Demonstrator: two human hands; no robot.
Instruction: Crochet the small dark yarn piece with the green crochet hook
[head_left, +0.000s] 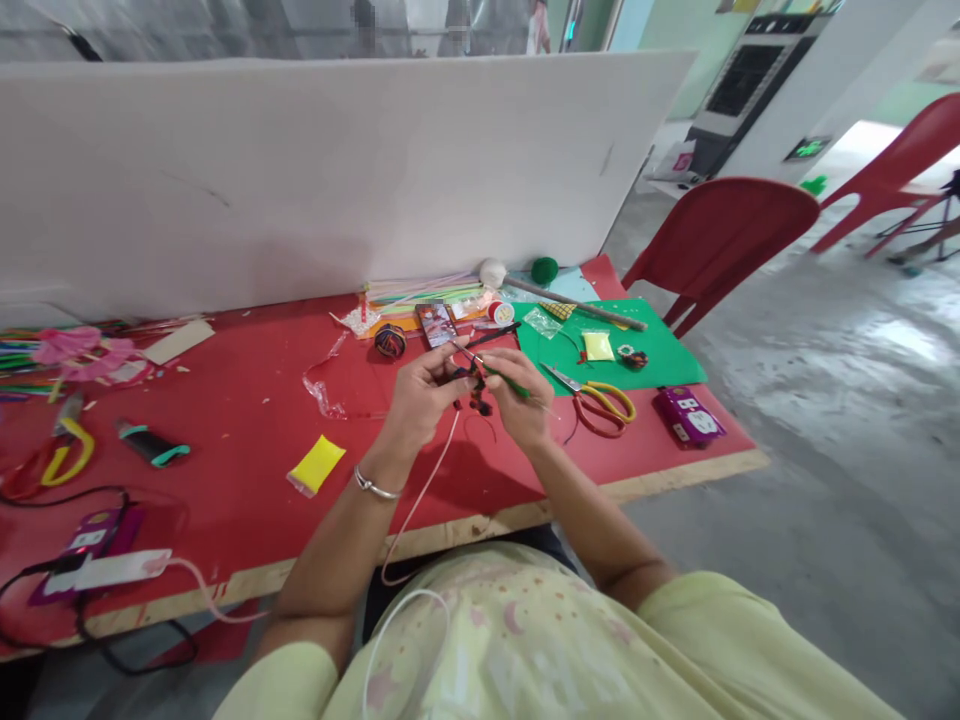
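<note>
My left hand (416,397) is closed, its fingertips pinching a small crochet piece (480,402) of dark multicoloured yarn. Between the fingers of my right hand (526,402) is a crochet hook (471,355) with a green handle and a thin metal shaft. Its shaft points up and left across the piece, close to my left fingertips. Both hands are just above the red table (247,400). Behind them lie a ball of multicoloured yarn (390,341) and a phone (436,325) with a lit screen. My fingers partly cover the piece, so its stitches are unclear.
Scissors (602,405), a green sheet (660,345) and a purple box (688,416) are on the right. A yellow packet (317,465), more scissors (69,445) and a power strip (112,571) lie left. A white board (300,180) stands behind; a red chair (724,240) is beyond.
</note>
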